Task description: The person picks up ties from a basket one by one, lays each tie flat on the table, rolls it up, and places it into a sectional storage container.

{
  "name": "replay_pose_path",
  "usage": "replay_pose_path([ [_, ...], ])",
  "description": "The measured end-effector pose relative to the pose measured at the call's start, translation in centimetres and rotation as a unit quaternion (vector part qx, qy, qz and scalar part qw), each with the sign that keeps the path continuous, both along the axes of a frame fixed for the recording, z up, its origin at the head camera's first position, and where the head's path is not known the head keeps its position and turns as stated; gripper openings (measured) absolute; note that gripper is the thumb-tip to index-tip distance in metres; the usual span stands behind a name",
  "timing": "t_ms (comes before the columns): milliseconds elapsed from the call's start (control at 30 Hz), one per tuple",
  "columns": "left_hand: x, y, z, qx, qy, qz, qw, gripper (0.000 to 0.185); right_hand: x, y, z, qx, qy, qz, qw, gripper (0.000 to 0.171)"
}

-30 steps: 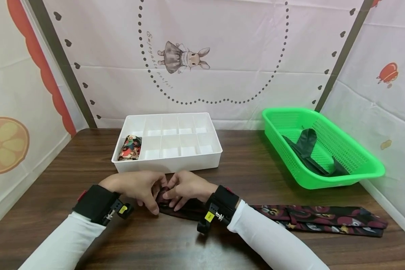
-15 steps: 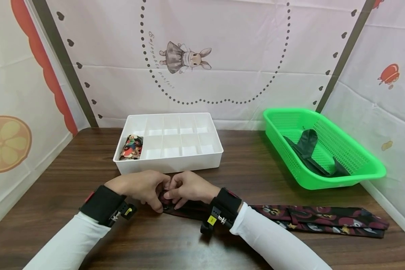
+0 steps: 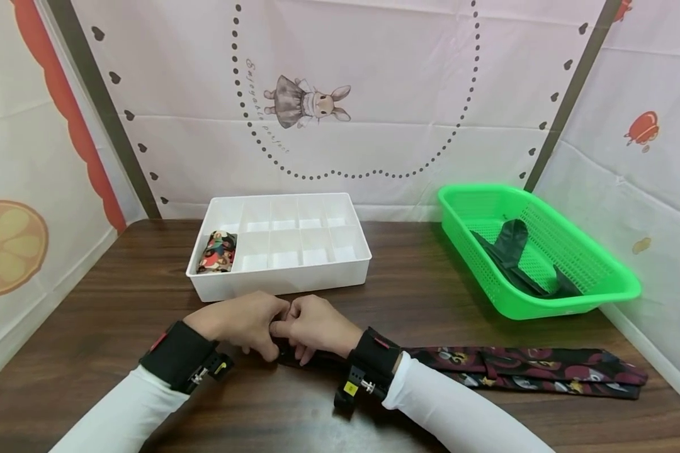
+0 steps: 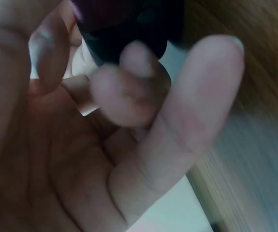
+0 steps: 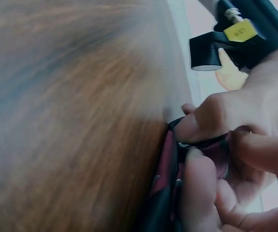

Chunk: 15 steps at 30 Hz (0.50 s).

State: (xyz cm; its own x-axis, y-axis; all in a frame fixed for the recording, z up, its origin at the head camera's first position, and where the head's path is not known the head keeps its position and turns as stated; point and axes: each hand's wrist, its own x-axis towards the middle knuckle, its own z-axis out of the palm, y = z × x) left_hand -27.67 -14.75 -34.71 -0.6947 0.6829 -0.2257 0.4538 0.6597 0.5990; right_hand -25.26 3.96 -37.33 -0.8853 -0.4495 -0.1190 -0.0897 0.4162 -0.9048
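Note:
A dark red and black patterned necktie (image 3: 544, 371) stretches along the table from the right toward both hands. Its near end is curled into a small roll (image 5: 218, 154), seen between the fingers in the right wrist view. My left hand (image 3: 246, 322) pinches the roll from the left, thumb low at its side. Curled fingers of my right hand (image 3: 317, 324) grip the same roll from the right, touching the left hand. From the head view the hands hide most of the roll; the left wrist view has a blurred dark piece of necktie (image 4: 124, 29) above the fingers.
A white divided box (image 3: 283, 277) stands just behind the hands, with a rolled colourful patterned cloth (image 3: 218, 251) in its front left compartment. At the back right sits a green basket (image 3: 595, 255) containing dark cloth pieces (image 3: 510, 245). Printed curtains border the wooden table (image 3: 260, 415).
Both hands stay on the necktie and have edged slightly right. Fingers have closed more around the roll, which is less visible from the head. The whole head view has shifted a little.

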Motion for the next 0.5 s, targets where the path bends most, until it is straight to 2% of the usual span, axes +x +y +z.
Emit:
replay_pose_path([
  [133,0.5,0.5,0.1,-0.022,0.016,0.020,0.9994,0.036,0.2,-0.3,0.1,0.032,0.022,0.011,0.999,0.036],
  [233,0.5,0.7,0.2,-0.042,0.053,0.018,0.9976,0.036,0.1,-0.3,0.1,-0.002,-0.014,0.019,1.000,0.037],
  [367,0.4,0.6,0.3,-0.053,0.105,-0.007,0.9931,0.037,0.1,0.0,0.1,-0.051,-0.064,0.028,0.996,0.041],
  [433,0.3,0.4,0.4,-0.046,0.106,-0.018,0.9931,0.040,0.0,0.3,0.1,-0.063,-0.072,0.034,0.995,0.038],
  [500,0.2,0.2,0.6,-0.031,0.087,-0.026,0.9954,0.041,-0.1,0.6,0.1,-0.067,-0.077,0.041,0.994,0.028],
])
